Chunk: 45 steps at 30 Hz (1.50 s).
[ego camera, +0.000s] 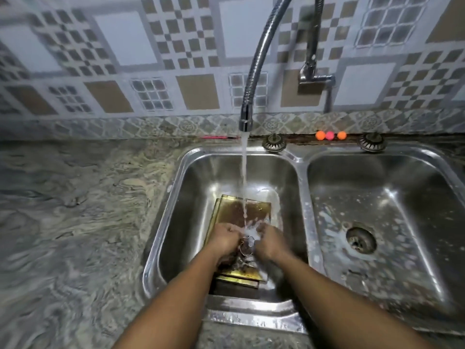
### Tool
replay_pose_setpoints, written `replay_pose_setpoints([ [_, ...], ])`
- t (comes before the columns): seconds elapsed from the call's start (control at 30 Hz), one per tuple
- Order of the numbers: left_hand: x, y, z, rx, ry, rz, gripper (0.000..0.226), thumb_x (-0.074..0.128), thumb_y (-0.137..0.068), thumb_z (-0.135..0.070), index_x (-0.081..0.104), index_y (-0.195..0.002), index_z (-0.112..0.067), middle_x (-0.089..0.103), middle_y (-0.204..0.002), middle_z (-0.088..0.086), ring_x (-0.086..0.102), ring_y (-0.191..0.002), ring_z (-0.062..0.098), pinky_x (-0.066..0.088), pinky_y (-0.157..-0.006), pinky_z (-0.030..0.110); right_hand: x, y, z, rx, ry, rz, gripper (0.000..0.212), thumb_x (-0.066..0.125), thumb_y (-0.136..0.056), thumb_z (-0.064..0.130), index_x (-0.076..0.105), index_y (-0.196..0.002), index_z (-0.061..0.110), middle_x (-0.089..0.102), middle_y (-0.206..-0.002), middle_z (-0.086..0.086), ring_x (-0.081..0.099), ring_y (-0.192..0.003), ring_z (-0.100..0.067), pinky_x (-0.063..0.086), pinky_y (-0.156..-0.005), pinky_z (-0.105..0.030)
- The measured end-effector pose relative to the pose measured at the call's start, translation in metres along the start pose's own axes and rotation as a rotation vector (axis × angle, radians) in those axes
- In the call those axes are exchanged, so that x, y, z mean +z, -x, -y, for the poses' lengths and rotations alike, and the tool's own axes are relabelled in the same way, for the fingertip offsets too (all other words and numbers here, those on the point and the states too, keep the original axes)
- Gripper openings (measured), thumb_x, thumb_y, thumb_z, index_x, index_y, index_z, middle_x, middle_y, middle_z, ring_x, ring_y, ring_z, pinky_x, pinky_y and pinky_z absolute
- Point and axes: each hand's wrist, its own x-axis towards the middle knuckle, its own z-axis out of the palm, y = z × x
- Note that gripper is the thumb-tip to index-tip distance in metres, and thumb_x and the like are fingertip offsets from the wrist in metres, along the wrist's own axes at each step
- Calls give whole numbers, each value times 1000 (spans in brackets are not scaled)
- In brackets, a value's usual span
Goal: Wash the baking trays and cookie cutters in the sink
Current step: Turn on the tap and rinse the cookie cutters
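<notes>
Gold-coloured baking trays lie stacked in the left sink basin, their surface wet and stained brown. Water runs from the flexible faucet onto the trays just beyond my fingers. My left hand and my right hand meet over the trays, both with fingers curled round a small metal cookie cutter held between them. More cutters seem to lie on the tray beneath my wrists, blurred by splashing water.
The right basin holds soapy residue around its drain. Two drain strainers and small orange and pink balls sit on the back ledge. A marbled stone counter stretches to the left.
</notes>
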Motion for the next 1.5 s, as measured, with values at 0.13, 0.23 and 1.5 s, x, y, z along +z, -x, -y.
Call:
replay_pose_setpoints([
  [0.13,-8,-15,28,-53,-1,71,19,63,-95,-10,72,-81,-19,68,-70,3,58,-57,18,46,-55,27,35,-6,-7,-41,253,-83,9,48,-95,24,57,-97,21,63,-111,-7,60,-95,-27,49,-83,-39],
  [0.23,-6,-23,39,-51,-22,123,20,63,-95,-11,71,-79,-19,69,-76,2,57,-66,18,47,-65,28,45,-15,-10,-58,325,-164,23,39,-97,26,61,-100,20,63,-107,-6,61,-94,-27,44,-72,-35],
  [1.5,-44,8,-64,335,410,-20,18,81,-82,-3,80,-95,-17,78,-89,0,75,-78,14,57,-65,15,-49,31,73,-111,-667,-170,13,61,-92,-3,65,-96,9,73,-80,-22,69,-71,-34,54,-76,-57],
])
